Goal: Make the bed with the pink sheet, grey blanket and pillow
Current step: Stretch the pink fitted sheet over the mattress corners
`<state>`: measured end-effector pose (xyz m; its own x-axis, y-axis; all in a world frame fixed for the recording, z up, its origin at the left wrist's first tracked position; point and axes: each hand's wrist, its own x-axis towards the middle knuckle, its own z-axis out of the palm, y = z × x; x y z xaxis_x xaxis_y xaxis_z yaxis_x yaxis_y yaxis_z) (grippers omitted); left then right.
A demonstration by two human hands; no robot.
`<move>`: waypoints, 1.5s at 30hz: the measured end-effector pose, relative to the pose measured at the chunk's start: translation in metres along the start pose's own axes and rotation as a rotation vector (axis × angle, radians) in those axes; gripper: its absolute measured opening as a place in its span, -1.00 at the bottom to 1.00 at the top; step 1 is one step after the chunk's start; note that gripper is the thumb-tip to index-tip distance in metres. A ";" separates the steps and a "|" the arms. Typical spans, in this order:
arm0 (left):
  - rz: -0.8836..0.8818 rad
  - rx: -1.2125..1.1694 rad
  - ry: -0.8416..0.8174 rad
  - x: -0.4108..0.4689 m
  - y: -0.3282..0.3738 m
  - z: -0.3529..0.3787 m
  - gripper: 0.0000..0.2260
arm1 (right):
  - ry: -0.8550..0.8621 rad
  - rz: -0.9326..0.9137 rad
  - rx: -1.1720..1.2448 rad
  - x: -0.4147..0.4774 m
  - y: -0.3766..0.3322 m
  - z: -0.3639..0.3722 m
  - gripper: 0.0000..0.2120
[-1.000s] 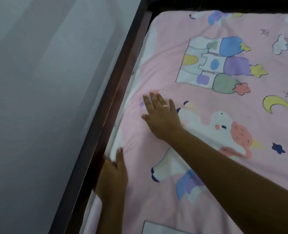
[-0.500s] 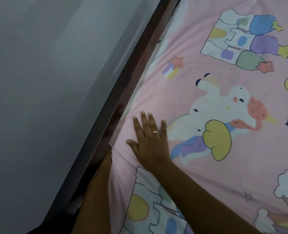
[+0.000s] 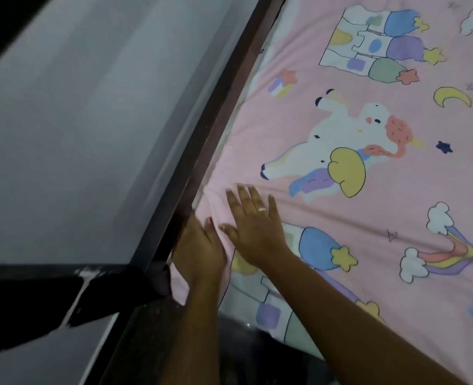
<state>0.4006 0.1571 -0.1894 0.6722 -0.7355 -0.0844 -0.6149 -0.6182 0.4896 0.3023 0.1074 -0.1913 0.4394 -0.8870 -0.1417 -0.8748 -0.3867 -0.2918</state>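
I'm seeing the right hand (image 3: 253, 229) pressing flat on the pink cartoon-printed fabric sheet (image 3: 257, 129), fingers straight and slightly spread. The left hand (image 3: 199, 247) is resting at the sheet's edge against the dark wooden bed rail (image 3: 221, 107), its fingers dipping out of sight, so I can't tell their curl. The sheet is lying spread over the bed.

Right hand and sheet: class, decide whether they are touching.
Touching. The head view shows the right hand lying flat, fingers spread, on the sheet, with creases running out from it.
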 end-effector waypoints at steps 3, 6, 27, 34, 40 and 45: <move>0.080 0.001 0.064 -0.062 -0.028 -0.009 -0.53 | -0.027 0.040 0.007 -0.049 -0.012 0.016 -0.38; -0.173 -0.338 0.089 -0.096 -0.054 -0.019 -0.53 | -0.033 0.032 -0.009 -0.077 -0.022 0.023 -0.37; -0.461 -0.066 -0.014 -0.073 -0.090 -0.041 -0.66 | -0.204 -0.165 -0.065 -0.069 -0.053 0.020 -0.32; -0.523 -0.499 0.084 -0.106 -0.070 -0.032 -0.68 | -0.186 -0.222 0.041 -0.060 -0.039 0.015 -0.38; -0.095 -0.245 0.160 -0.095 -0.032 -0.042 -0.72 | 0.011 0.096 -0.027 -0.037 0.038 -0.005 -0.44; 0.147 0.163 -0.008 -0.051 -0.006 -0.034 -0.64 | -0.020 0.201 -0.144 -0.014 0.104 -0.033 -0.49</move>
<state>0.3840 0.2078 -0.1583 0.5679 -0.8226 -0.0295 -0.7648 -0.5405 0.3506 0.1981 0.0712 -0.1889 0.2565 -0.9451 -0.2025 -0.9644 -0.2364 -0.1183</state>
